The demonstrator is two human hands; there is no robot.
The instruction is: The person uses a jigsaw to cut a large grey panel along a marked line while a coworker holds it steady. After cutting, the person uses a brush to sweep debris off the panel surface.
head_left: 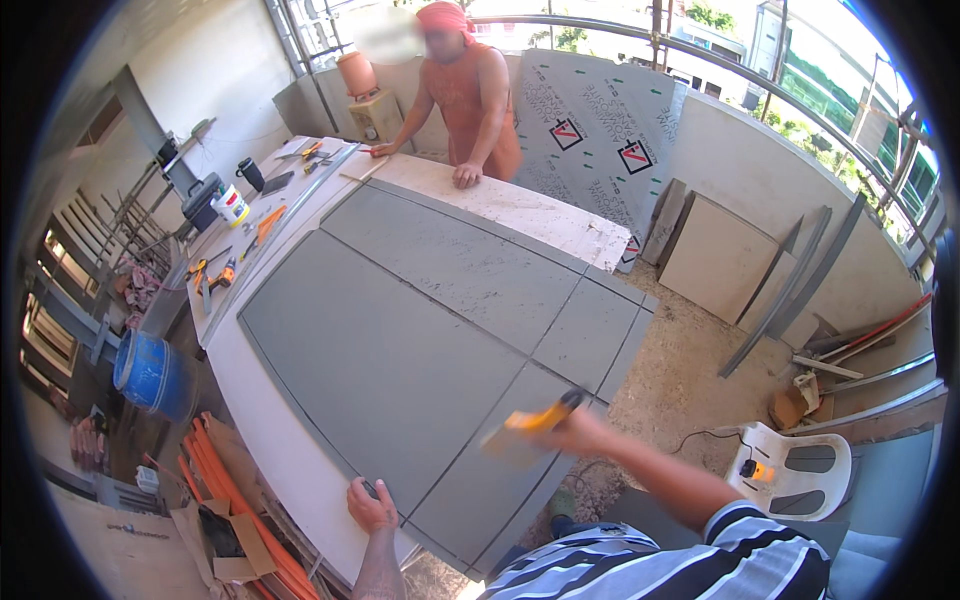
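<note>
Tool (pixel 541 419) gripped in right hand (pixel 577 432), slanted its long axis, blurred pale end leftward; rested curled left hand (pixel 372 507), contents unclear, against flat, dark-lined grey panel (pixel 400 350).

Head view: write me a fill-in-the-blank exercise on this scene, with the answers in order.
The right hand holds a blurred tool; the other hand, at the edge of the panel, is the ____.
The panel's colour is ____.
The barrel at the far left is coloured ____.
The chair at the lower right is coloured ____.
Missing words: left; grey; blue; white.
</note>
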